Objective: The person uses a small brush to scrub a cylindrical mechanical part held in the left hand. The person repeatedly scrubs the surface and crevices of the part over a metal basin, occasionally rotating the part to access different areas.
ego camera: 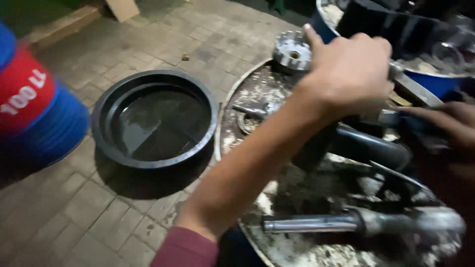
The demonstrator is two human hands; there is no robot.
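left hand (pixel 349 69): fingers clenched on a metal part (pixel 418 89), steadied over the greasy drum top (pixel 257 94) | right hand (pixel 452 123): grip cannot be told | black basin (pixel 153 121) set beside on paving.

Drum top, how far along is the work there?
Done: parts lie loose on the dirty drum top, a gear and a metal shaft among them. In hand: the left hand grips a dark part, the right hand beside it, blurred. The black basin of dark liquid sits untouched.
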